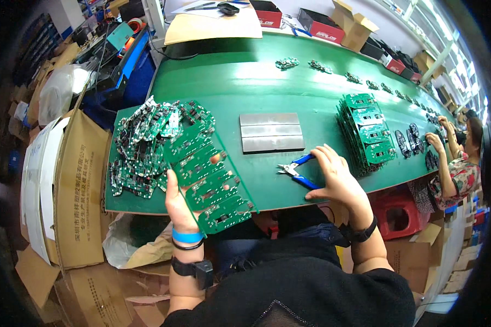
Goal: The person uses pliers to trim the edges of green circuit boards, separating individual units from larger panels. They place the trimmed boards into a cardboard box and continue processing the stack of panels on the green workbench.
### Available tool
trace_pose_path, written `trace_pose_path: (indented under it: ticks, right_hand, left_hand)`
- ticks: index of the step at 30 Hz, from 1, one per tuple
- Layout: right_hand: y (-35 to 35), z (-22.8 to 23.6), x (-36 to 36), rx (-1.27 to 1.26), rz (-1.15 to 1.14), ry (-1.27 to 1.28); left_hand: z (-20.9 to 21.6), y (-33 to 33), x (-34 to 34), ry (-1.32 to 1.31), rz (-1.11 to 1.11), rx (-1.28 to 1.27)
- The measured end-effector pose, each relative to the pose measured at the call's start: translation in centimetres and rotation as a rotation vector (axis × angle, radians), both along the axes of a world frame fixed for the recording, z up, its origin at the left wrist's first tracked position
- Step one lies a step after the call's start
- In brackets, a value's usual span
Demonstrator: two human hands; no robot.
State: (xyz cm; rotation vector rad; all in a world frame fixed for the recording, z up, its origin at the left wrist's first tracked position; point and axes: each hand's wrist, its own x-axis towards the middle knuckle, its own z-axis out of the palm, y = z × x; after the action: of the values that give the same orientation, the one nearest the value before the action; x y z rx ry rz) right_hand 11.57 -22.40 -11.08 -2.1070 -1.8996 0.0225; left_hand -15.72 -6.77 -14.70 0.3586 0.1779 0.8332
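My left hand point(179, 210) grips a green circuit board panel point(213, 180) by its left edge, tilted above the table's front edge. Fingertips show through openings in the panel. My right hand point(338, 177) is open, thumb and fingers spread around the handle ends of blue-handled side cutters point(295, 170). The cutters' jaws are apart and point left. Whether the fingers touch the handles is hard to tell. Behind the cutters sits a grey metal block point(271, 132) with grooves across it. A heap of small separated circuit boards point(142, 141) lies left of the panel.
To the right rises a stack of green board panels point(368, 131). Small board bundles point(321, 66) line the back of the green table point(218, 76). Black ring-shaped parts point(409, 140) lie near another person point(455, 174) at far right. Cardboard boxes point(82, 191) stand left; a red stool point(395, 215) is below.
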Motion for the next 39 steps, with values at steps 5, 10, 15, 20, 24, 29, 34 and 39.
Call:
trace_pose_path:
  ticks: [5, 10, 15, 20, 24, 29, 34, 39]
  right_hand:
    - [-0.4, -1.1, 0.8, -0.098, 0.048, 0.013]
    - [0.8, -2.1, 1.6, 0.035, 0.131, 0.301]
    - [2.2, -1.9, 1.3, 0.048, 0.102, 1.067]
    - [3.2, -0.2, -0.6, 0.124, 0.220, 0.934]
    - [3.1, 0.3, -1.0, 0.286, 0.226, 0.356]
    - [2.5, -0.2, -1.4, 0.274, 0.215, 0.281]
    - [2.7, 0.6, -2.0, 0.347, 0.245, 0.131]
    - [2.9, 0.9, -2.2, 0.380, 0.247, 0.089]
  left_hand:
    - [1.3, 0.0, 2.4, 0.006, -0.013, 0.092]
    - [1.7, -0.1, 3.3, 0.043, 0.009, 0.091]
    - [2.2, -0.5, 3.5, 0.063, 0.046, 0.126]
    - [1.7, -0.4, 4.6, 0.152, -0.115, -0.049]
    - [1.1, -0.5, 4.8, 0.234, -0.114, -0.019]
    - [1.9, -2.1, 5.6, 0.303, -0.096, 0.029]
    - [2.6, -3.3, 6.5, 0.345, -0.058, 0.126]
    - [3.4, -4.7, 7.1, 0.438, 0.025, 0.236]
